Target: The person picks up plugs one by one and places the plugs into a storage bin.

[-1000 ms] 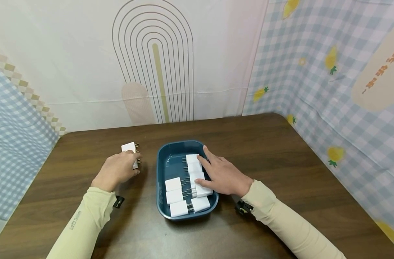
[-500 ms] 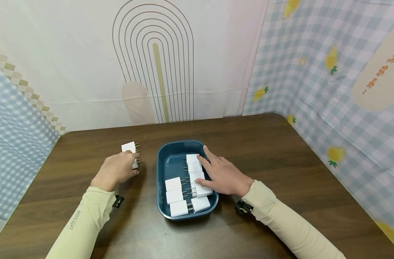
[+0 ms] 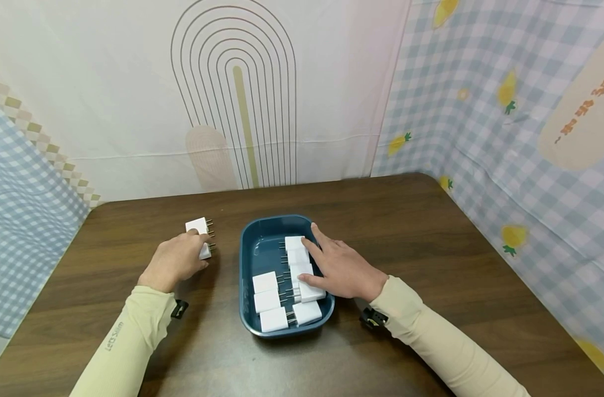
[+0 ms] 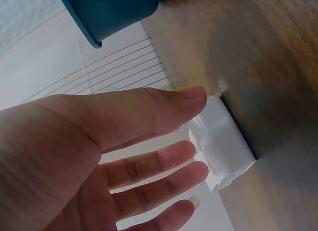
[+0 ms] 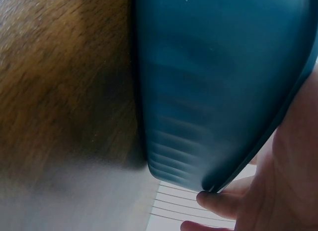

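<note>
My left hand (image 3: 172,260) lies over a short row of white plug adapters (image 3: 197,225) on the table's left side, their metal prongs pointing right. In the left wrist view its fingers are loosely extended, and the fingertips reach a white adapter (image 4: 223,136); whether they touch it I cannot tell. My right hand (image 3: 344,269) rests with spread fingers across the right rim of a dark blue tray (image 3: 269,248). Its fingertips lie over white adapters (image 3: 297,256) inside. The right wrist view shows the tray's outer wall (image 5: 213,82), with fingers at its rim.
More white adapters (image 3: 266,302) fill the near left of the tray, prongs toward the right. The brown wooden table (image 3: 406,231) is backed by a patterned cloth (image 3: 332,99), with a blue checked cloth (image 3: 480,110) on the right.
My left hand has shifted very slightly left, its thumb drawing in toward the adapters. The right hand, the tray and the adapters stay where they were.
</note>
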`<action>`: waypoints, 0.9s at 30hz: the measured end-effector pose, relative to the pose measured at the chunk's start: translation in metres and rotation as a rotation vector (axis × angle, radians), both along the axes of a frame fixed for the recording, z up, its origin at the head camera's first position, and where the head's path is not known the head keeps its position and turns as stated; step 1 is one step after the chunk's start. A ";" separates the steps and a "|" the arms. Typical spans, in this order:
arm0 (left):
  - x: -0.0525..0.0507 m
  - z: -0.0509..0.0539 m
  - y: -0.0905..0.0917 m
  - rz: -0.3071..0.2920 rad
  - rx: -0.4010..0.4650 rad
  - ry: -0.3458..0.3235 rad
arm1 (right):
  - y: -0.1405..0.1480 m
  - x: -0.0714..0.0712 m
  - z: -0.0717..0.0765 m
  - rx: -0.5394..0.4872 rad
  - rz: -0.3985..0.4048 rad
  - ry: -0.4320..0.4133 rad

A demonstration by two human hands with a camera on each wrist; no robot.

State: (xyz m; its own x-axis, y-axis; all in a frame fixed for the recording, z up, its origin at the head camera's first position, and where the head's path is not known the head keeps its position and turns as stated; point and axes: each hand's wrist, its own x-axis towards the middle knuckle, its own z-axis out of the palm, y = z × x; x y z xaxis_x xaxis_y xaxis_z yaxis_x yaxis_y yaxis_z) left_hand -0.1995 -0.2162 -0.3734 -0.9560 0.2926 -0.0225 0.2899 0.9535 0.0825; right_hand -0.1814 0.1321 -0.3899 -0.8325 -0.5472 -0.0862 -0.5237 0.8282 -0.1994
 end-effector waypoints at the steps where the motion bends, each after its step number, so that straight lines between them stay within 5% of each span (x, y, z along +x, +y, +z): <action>1: -0.001 0.000 0.000 0.006 0.006 -0.003 | 0.000 0.000 0.000 0.001 0.000 0.001; 27: -0.006 -0.009 -0.013 0.041 0.030 0.010 | -0.001 -0.002 -0.001 0.003 -0.002 0.001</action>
